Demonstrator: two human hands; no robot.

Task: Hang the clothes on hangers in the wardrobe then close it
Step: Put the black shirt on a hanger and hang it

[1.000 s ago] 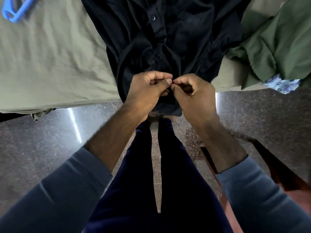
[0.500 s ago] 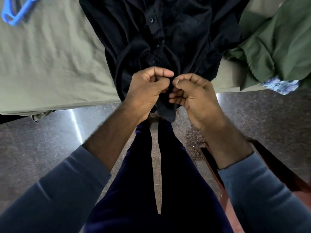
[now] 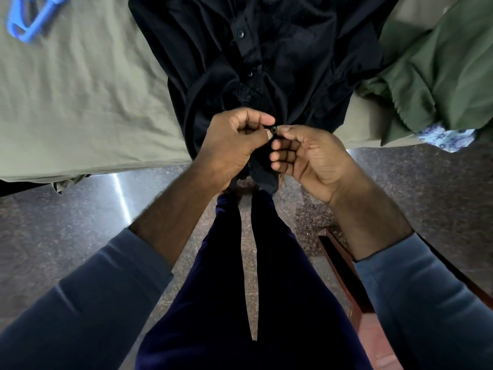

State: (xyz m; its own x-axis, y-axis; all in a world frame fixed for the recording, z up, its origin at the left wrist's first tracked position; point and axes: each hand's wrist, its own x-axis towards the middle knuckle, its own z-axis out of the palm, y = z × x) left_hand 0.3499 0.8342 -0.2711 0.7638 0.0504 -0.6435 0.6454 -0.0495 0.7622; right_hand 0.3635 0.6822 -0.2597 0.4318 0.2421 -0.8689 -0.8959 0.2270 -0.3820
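Far left on the bed (image 3: 80,108) lies a blue hanger (image 3: 32,21), apart from the black shirt (image 3: 288,49) at centre — your left hand (image 3: 232,150) and right hand (image 3: 309,158) meet at its lower front, fingers (image 3: 256,119) pinching the cloth at a button (image 3: 274,129) — green garment (image 3: 440,76) beside it.

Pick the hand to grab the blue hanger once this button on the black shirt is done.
Left, probably. The blue hanger lies far left on the sheet, nearer the left hand; the right hand would have to cross the black shirt. Both now pinch the shirt at its button.
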